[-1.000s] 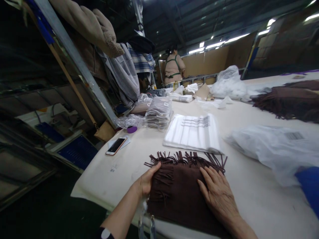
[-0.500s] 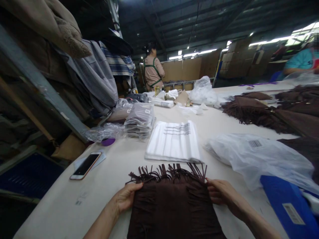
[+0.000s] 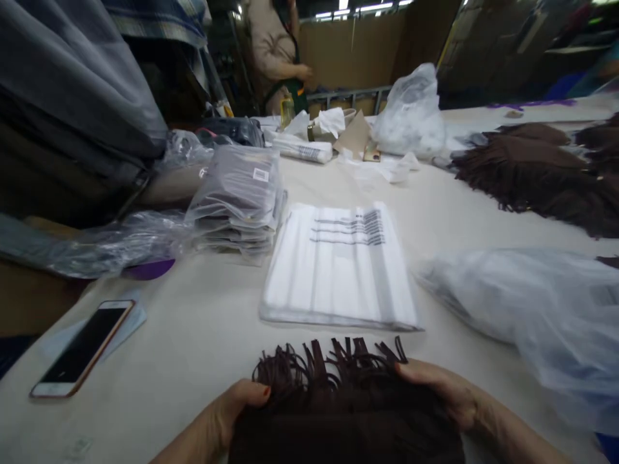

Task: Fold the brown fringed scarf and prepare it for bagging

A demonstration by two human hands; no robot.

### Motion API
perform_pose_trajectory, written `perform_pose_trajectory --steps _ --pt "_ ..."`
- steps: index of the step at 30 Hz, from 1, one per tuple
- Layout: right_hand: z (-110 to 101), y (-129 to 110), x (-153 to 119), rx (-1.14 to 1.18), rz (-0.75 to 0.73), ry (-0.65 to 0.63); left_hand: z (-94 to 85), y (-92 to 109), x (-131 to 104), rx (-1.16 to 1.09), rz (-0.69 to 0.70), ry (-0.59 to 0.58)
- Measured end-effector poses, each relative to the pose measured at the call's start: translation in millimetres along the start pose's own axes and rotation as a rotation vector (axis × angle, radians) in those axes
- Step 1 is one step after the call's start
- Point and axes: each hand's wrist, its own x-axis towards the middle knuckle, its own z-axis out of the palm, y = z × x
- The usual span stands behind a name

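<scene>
Brown fringed cloth (image 3: pixel 338 406) lies folded at the near edge of the table (image 3: pixel 203 335), directly in front of the person, with its tassels pointing away toward the middle of the table. The left hand (image 3: pixel 227 412) grips the left side of the cloth, fingers closed together on the fabric and the thumb lying on top at the fringe. The right hand (image 3: pixel 445 393) holds the right side, fingers curled over the upper corner and clamped on the cloth.

Just beyond the tassels lies a flat stack of white plastic bags (image 3: pixel 338 267) with printed black lines; only a narrow strip of bare table separates the two. To the left of the cloth the table surface is open as far as a phone (image 3: pixel 82 348), which lies face up near the left edge of the table. Behind the phone stands a pile of packed grey items in clear bags (image 3: pixel 236 200). On the right, a large loose clear bag (image 3: pixel 532 309) comes near to the right hand. Further away on the right lie more brown fringed pieces (image 3: pixel 536 171). At the far end of the table another person (image 3: pixel 275 51) stands.
</scene>
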Motion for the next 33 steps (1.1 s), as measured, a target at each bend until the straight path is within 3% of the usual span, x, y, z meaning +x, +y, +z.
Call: perform_pose_trajectory --steps 4,8,11,13,15,18,20,22,27,29,33 --pt "4.0 -9.1 16.9 -0.053 0.008 -0.030 -11.7 7.5 24.7 -0.009 -0.060 -0.063" --pt "20.5 -25.6 17.8 -0.210 0.059 -0.043 12.1 32.2 38.4 0.079 -0.073 -0.188" --pt "45.6 -36.3 6.2 -0.574 0.105 -0.097 45.7 52.5 32.9 0.444 -0.082 -0.361" --pt "61.2 -32.3 -3.6 -0.980 0.034 -0.054 62.5 51.3 23.4 0.841 0.031 -0.384" --pt "68.1 -15.5 -12.4 -1.474 -0.167 -0.027 69.8 33.3 13.4 1.368 0.289 -0.342" --pt "59.8 24.5 -22.1 -2.123 -0.578 -0.078 67.3 -12.6 3.5 2.058 0.749 -0.191" --pt "50.6 48.5 -27.0 -2.385 -0.783 -0.040 63.4 -41.3 0.8 2.275 1.002 -0.057" --pt "47.0 63.9 -31.7 -2.530 -0.872 0.030 61.8 -61.9 -0.6 2.385 1.138 0.043" --pt "60.3 85.5 -42.9 -2.677 -0.868 0.125 69.1 -92.4 -4.8 2.507 1.101 0.222" --pt "62.8 98.9 -45.0 -2.700 -0.853 0.232 73.7 -104.2 -6.3 2.511 1.072 0.308" --pt "57.1 129.0 -42.7 -2.728 -0.970 0.426 81.3 -127.8 -7.8 2.636 0.986 0.414"
